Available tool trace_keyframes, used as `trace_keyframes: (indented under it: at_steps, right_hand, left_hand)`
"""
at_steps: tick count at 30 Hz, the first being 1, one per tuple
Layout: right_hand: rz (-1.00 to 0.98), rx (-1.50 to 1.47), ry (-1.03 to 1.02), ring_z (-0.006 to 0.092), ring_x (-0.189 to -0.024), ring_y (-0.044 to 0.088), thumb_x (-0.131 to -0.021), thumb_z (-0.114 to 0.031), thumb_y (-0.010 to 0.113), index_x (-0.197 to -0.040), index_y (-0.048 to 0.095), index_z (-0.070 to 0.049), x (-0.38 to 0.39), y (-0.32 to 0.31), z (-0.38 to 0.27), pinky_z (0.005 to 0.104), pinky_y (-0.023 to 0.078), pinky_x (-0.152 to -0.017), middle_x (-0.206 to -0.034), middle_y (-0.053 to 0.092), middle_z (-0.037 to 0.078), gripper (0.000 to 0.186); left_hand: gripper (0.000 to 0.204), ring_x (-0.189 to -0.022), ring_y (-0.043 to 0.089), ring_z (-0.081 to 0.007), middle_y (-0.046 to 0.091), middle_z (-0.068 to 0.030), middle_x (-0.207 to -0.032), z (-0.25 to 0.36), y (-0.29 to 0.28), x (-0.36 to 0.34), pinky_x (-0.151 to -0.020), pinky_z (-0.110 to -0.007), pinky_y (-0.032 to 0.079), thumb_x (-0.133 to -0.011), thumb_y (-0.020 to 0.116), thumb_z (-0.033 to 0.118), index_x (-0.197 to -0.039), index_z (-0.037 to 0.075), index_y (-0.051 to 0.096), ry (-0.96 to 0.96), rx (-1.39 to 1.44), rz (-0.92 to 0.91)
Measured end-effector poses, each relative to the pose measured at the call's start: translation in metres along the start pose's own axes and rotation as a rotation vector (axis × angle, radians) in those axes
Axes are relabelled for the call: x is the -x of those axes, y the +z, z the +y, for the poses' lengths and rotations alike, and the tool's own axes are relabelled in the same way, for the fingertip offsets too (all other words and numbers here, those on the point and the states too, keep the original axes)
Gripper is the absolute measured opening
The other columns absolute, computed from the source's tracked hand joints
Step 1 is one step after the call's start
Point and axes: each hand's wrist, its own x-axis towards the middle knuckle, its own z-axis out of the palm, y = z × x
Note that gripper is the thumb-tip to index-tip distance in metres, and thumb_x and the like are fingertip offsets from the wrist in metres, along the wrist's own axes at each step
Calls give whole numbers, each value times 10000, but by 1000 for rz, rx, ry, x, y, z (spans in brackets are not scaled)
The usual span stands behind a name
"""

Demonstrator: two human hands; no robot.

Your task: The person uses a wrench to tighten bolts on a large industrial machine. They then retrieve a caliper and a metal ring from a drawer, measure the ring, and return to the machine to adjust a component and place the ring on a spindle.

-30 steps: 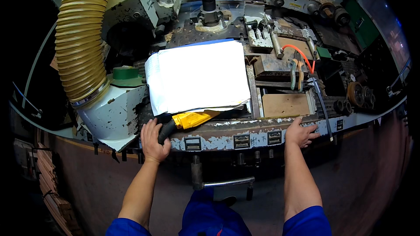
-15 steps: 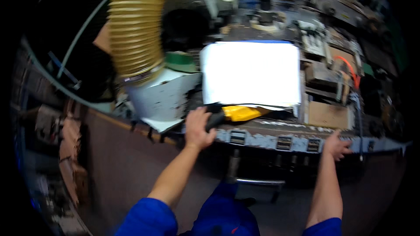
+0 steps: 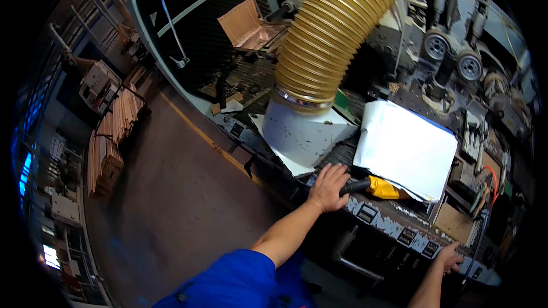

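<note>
My left hand (image 3: 330,188) lies with its fingers stretched out on the front edge of the machine bed (image 3: 388,223). Its fingers are beside the black handle of a yellow-and-black tool (image 3: 383,187); I see no grip around that handle. Further right along the same edge rests my right hand (image 3: 449,258), its fingers loosely apart and nothing visible in them. Between and behind the hands, a stack of white paper sheets (image 3: 408,151) lies on the machine and partly covers the yellow tool.
A large ribbed yellow hose (image 3: 337,40) runs down into a grey metal hood (image 3: 305,137) left of the papers. An orange cord (image 3: 492,182) and a brown board (image 3: 454,222) lie at the right. Stacked wood strips (image 3: 117,131) stand across the floor at left.
The view has turned leftward, bringing in more floor and the stacked wood. Both hands remain on the machine's front edge; the left hand's fingers now lie flatter.
</note>
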Motion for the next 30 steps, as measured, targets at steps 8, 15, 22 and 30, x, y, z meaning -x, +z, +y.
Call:
trace_keyframes:
  at_steps: [8, 15, 22, 30]
  right_hand:
    - [19, 148, -4, 534, -1438, 349, -871, -813, 491, -1589, 357, -144, -49, 35, 29, 663, 304, -1129, -1646, 224, 296, 991]
    - [-155, -31, -303, 503, -1368, 390, -883, -748, 509, -1544, 391, -126, -5, -44, 42, 629, 334, -1074, -1584, 280, 283, 915]
    - [-457, -260, -526, 472, -1298, 431, -895, -684, 526, -1498, 424, -108, 193, -147, 91, 596, 365, -1019, -1523, 336, 269, 840]
    - [-1176, -288, -429, 436, -1218, 477, -908, -610, 545, -1446, 462, -88, 412, -161, 135, 558, 400, -956, -1452, 400, 253, 754]
  left_hand:
    - [614, -1436, 449, -354, 547, -194, -1477, -2, 1, -3, -1257, -526, 242, -737, 752, 346, -1253, 27, 660, -16, 102, -39]
    - [650, -1460, 415, -361, 533, -208, -1488, -11, -13, 3, -1262, -538, 207, -815, 691, 434, -1326, 37, 633, -38, 117, -50]
    - [668, -1468, 409, -343, 501, -176, -1524, -40, -70, 51, -1249, -542, 234, -882, 714, 366, -1450, 62, 539, 180, 368, -152]
    - [485, -1287, 546, -394, 599, -191, -1391, -155, -210, 201, -1117, -476, 437, -843, 713, 205, -1294, 38, 644, -529, 150, -137]
